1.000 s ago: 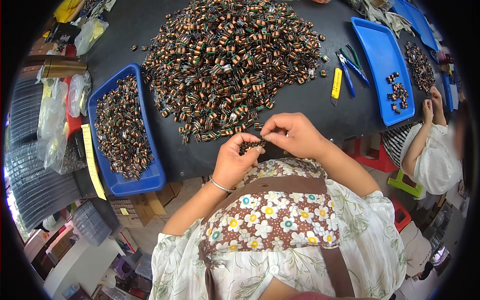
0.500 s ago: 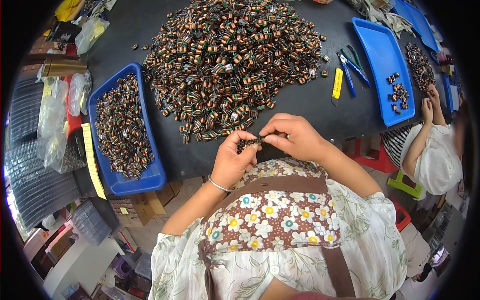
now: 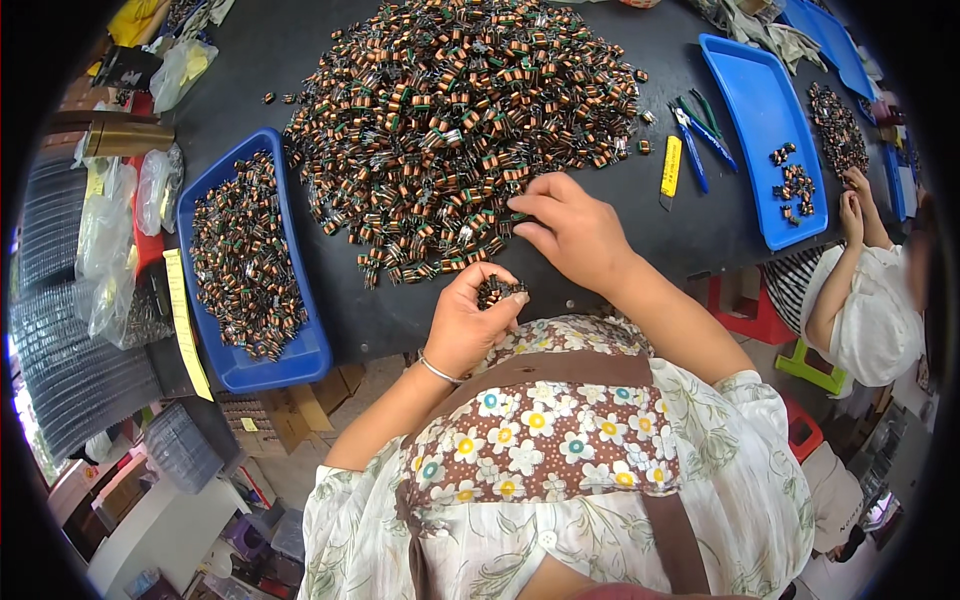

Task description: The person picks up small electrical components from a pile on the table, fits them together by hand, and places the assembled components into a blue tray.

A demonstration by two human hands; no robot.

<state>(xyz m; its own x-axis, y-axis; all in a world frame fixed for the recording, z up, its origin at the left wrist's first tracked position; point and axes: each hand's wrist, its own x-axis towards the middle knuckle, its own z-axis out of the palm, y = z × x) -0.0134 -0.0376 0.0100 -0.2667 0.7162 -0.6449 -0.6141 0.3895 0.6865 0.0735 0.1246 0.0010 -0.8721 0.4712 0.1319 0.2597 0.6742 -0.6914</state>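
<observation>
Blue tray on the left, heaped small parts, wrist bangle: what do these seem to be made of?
The blue tray: probably moulded plastic, smooth and evenly coloured with rounded corners. The heaped small parts: likely copper windings, judging by the coppery sheen; their dark and green portions are unclear. The bangle: seemingly polished metal, from its silvery shine.

2 bare hands (image 3: 580, 235) near piled components (image 3: 450, 130)
</observation>
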